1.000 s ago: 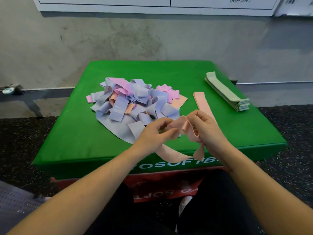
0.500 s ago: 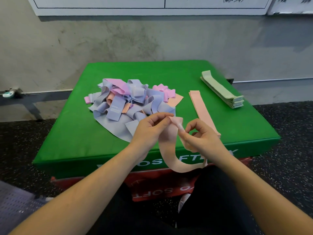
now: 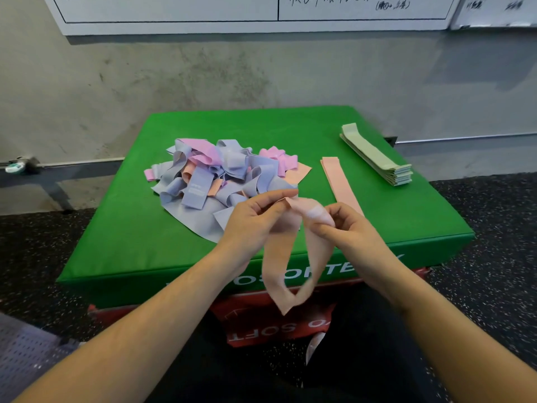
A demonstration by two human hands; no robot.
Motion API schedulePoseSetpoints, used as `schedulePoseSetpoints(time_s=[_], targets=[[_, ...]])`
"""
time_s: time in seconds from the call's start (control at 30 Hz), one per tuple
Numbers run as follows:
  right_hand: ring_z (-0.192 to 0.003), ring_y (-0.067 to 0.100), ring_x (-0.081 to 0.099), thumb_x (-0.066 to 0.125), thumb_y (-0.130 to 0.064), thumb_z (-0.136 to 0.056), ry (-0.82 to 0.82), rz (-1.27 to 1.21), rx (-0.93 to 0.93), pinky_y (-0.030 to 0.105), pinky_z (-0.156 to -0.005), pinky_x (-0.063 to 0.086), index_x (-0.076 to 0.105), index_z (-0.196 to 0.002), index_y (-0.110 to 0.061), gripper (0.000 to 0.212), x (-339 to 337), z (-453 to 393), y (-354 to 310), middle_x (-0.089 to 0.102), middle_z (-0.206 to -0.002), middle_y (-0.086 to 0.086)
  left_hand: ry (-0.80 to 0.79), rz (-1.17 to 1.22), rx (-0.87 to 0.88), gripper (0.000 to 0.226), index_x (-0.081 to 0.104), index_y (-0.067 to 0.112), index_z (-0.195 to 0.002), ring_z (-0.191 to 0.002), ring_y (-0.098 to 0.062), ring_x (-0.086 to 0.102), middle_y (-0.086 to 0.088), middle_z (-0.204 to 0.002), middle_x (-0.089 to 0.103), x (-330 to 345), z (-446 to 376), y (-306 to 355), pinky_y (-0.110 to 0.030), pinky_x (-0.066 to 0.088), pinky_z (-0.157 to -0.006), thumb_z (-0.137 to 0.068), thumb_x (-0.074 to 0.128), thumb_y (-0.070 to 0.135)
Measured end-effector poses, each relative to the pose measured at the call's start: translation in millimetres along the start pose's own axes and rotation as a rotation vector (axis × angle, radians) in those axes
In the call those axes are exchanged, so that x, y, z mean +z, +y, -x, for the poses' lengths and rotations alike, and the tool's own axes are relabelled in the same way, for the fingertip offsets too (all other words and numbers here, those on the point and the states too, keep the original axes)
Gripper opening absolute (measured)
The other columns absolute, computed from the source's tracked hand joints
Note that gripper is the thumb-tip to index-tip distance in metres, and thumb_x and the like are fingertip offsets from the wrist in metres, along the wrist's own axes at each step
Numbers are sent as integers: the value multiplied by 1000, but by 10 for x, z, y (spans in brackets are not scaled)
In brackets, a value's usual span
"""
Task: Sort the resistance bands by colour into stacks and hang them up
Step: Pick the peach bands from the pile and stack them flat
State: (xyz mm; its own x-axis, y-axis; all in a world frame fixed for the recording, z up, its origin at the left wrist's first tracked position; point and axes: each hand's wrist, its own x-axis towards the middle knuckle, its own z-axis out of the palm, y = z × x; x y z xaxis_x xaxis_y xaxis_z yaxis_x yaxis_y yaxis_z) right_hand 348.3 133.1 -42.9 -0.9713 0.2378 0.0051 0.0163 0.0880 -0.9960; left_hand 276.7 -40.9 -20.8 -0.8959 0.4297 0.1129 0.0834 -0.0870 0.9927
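Peach band (image 3: 290, 257): pinched at top by left hand (image 3: 252, 225) and right hand (image 3: 345, 228), fingers curled; loop hung over near edge of green pad (image 3: 130, 242), in front of mixed pile (image 3: 220, 175).

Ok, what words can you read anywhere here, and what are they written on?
"SOFT", upside down, white on the red box under the green pad.
"OSOFTE", partly hidden behind the peach band and the hands, white on the green pad front edge; the full word cannot be read.
Handwriting on the whiteboard: too blurred to read.
Small white print on a lilac band in the pile: too small to read.
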Motion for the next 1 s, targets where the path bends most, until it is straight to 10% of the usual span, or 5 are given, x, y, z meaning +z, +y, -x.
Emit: schedulePoseSetpoints(time_s=[0.37,0.67,1.0], targets=[[-69,8,63,65,-24,-91,-8,-310,43,18,-58,48,64,-94,-16,8,82,85,-171,70,-80,-4,14,-21,-6,32,74,31,-111,-101,-3,64,13,-108,75,77,48,-15,-32,53,-97,-101,53,9],[-73,19,62,70,-14,-90,45,-145,13,33,-66,47,65,-90,-20,8,39,104,-200,73,-81,4,49,41,32,10,58,16,-99,-65,-4,62,9,-66,69,136,88,-73,-18,51,-64,-101,55,7],[-74,13,65,74,-14,-88,96,-60,-42,36,-71,55,68,-90,-15,6,20,127,-236,74,-79,1,-4,22,-33,8,59,19,-101,-75,-21,54,-16,-82,59,162,100,-153,-35,48,-71,-102,53,14]])
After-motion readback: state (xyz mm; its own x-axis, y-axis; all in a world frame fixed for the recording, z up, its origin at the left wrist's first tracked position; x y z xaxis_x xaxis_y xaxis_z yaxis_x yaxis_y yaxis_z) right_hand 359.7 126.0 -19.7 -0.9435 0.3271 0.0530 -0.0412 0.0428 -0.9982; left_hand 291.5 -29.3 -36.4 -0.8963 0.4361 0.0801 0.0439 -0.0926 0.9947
